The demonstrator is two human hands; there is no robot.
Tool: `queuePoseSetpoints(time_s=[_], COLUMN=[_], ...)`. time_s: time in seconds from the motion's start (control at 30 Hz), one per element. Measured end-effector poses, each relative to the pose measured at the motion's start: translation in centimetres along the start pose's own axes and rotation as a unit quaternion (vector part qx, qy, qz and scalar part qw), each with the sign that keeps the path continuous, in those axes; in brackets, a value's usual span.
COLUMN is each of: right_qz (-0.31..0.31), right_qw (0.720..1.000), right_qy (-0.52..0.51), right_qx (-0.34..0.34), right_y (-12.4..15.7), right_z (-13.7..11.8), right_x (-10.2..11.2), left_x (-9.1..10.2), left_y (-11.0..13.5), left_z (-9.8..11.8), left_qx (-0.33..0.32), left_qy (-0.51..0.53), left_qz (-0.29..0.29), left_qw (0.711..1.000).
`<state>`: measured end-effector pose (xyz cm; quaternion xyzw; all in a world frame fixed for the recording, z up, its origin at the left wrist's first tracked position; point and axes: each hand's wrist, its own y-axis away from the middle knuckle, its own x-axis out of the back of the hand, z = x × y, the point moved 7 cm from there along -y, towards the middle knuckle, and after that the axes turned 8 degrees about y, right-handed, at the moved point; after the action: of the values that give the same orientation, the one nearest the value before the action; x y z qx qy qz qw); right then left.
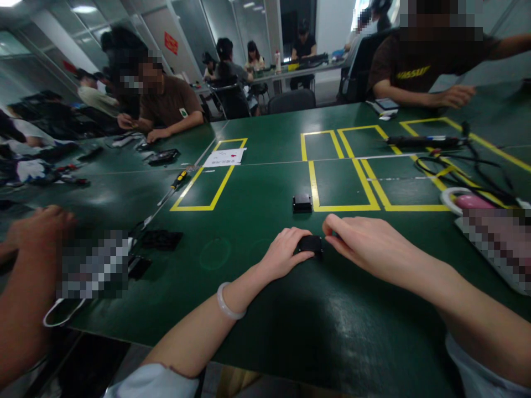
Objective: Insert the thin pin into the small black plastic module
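My left hand (pixel 287 251) grips a small black block-like part (pixel 310 244) by its left side, low over the green table (pixel 265 309). Close by on the right is my right hand (pixel 357 237), its thumb and fingers pinched together near the part's right edge. Whatever may lie in that pinch is too small to make out. A second black part (pixel 302 203) of similar size rests on the table just beyond my hands, beside the corner of a yellow tape outline (pixel 346 209).
A screwdriver (pixel 179 179) and a paper sheet (pixel 225 157) lie to the left, near a black object (pixel 161 239). Cables (pixel 446 171) and a black rod-like tool (pixel 427 141) are at right. Another person's arm (pixel 25 287) reaches in from the left. People sit across the table.
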<state>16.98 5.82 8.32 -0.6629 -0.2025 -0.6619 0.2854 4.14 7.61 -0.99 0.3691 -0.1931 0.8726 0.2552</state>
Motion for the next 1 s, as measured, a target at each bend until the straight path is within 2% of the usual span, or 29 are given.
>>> queuePoseSetpoints(time_s=[0.17,0.4,0.63,0.87,1.0], right_qz=[0.003,-0.012,0.012,-0.012,0.001], right_qw=[1.000,0.999,0.999,0.999,1.000], right_qy=[-0.028,0.028,-0.033,0.026,0.001], right_qx=[0.007,-0.009,0.009,-0.018,-0.007], right_y=[0.18,-0.04,0.17,-0.12,0.04], right_z=[-0.16,-0.04,-0.25,0.11,-0.12], right_x=[0.47,0.14,0.72,0.33,0.54], left_x=[0.01,0.07,0.17,0.11,0.06], left_y=[0.03,0.04,0.03,0.08,0.00], left_z=[0.02,0.04,0.16,0.02,0.07], left_qx=[-0.001,0.004,0.005,0.005,0.002], left_qy=[0.000,0.007,0.009,0.011,0.008], left_qz=[0.001,0.001,-0.002,0.000,0.000], left_qw=[1.000,1.000,1.000,1.000,1.000])
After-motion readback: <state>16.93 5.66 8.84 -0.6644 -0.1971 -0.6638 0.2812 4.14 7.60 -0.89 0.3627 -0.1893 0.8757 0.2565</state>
